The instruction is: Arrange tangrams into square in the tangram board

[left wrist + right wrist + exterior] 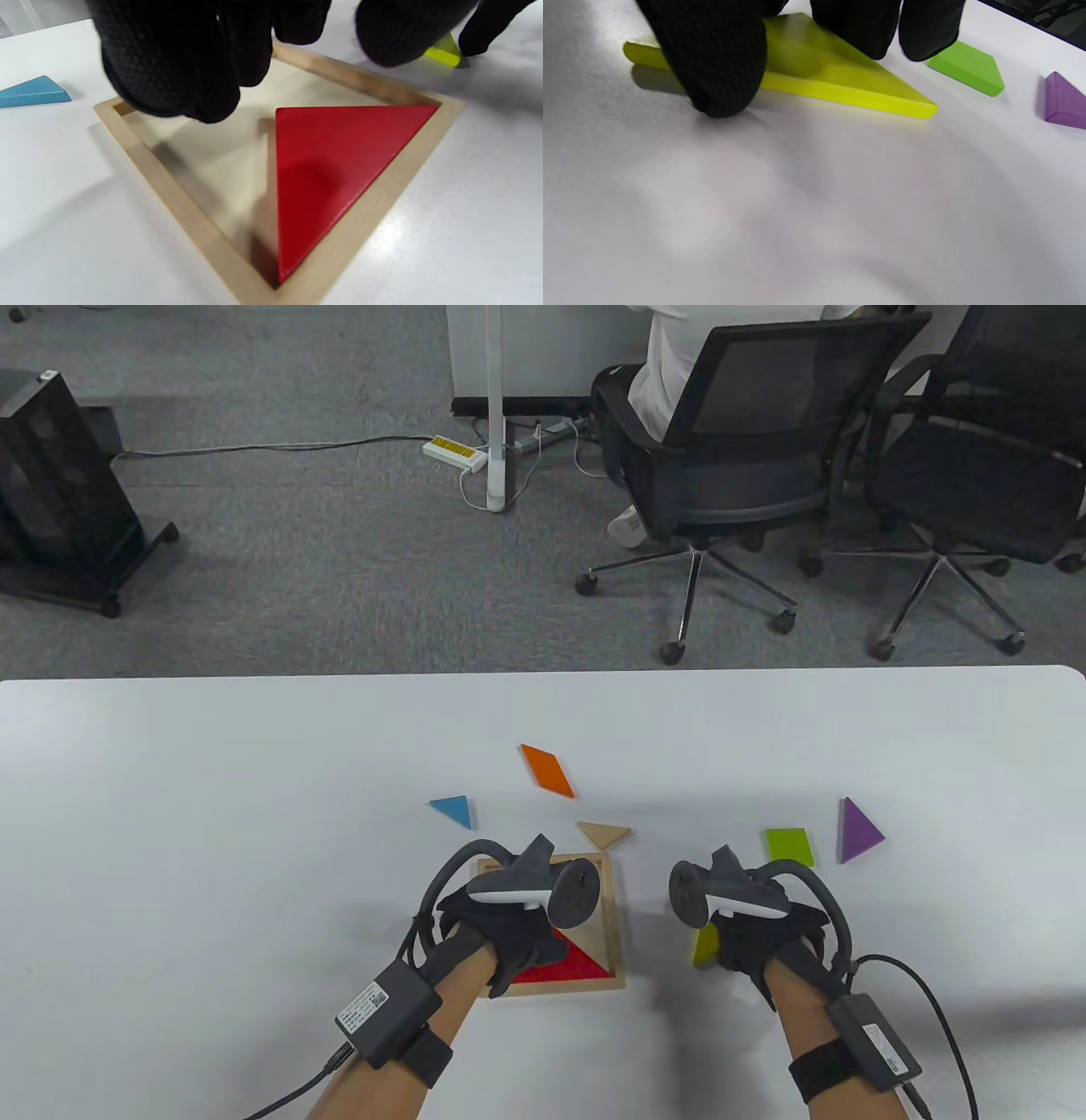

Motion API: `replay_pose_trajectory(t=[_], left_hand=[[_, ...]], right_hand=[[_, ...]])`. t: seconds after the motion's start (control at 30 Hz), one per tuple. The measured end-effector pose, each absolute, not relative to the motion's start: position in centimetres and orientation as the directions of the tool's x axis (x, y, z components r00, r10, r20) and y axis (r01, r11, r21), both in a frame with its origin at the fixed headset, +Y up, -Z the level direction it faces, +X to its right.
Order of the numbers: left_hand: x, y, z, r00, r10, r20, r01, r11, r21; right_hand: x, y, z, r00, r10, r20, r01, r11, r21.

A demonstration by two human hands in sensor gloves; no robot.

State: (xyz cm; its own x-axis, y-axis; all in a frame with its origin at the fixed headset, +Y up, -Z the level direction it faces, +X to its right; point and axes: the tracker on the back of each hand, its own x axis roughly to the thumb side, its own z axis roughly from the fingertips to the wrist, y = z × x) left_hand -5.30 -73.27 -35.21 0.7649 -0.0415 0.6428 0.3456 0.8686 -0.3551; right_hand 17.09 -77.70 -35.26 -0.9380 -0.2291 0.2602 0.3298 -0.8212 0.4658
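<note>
The wooden tangram board (618,916) lies near the table's front edge. A big red triangle (584,965) fills its near-right part, and the rest of the tray (169,195) around the red triangle (331,169) is bare. My left hand (509,937) hovers over the board's left half; its fingers (178,76) hang loosely curled and hold nothing. To the right of the board my right hand (742,942) pinches a big yellow triangle (704,948) that lies on the table. Its thumb (712,67) is at the near edge of the yellow triangle (835,80), and the other fingers are on the far side.
Loose pieces lie beyond the board: a blue triangle (452,810), an orange parallelogram (547,769) and a tan triangle (604,834). A green square (789,847) and a purple triangle (857,830) sit at the right. Office chairs stand past the table's far edge.
</note>
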Motion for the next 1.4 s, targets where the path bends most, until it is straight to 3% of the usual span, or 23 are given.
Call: replay_pose_trajectory(t=[0.37,0.57,1.13,1.4], left_hand=[[-5.1,-72.5,-34.8,0.764,-0.041,0.644,0.341,0.873,-0.349],[-5.2,-72.4,-34.7,0.762,-0.041,0.646,0.334,0.880,-0.338],[-6.5,-69.5,-34.6,0.779,0.046,0.625,0.160,0.950,-0.269],[-6.6,-67.6,-34.3,0.760,0.205,0.617,-0.042,0.963,-0.268]], right_hand=[[16.8,-78.4,-35.4,-0.900,-0.279,0.336,0.393,-0.854,0.342],[17.3,-78.5,-35.7,-0.929,-0.227,0.294,0.325,-0.880,0.347],[17.5,-71.7,-33.4,-0.988,0.131,0.078,-0.121,-0.985,0.120],[15.9,-69.3,-31.9,-0.965,0.256,0.061,-0.256,-0.967,0.005]])
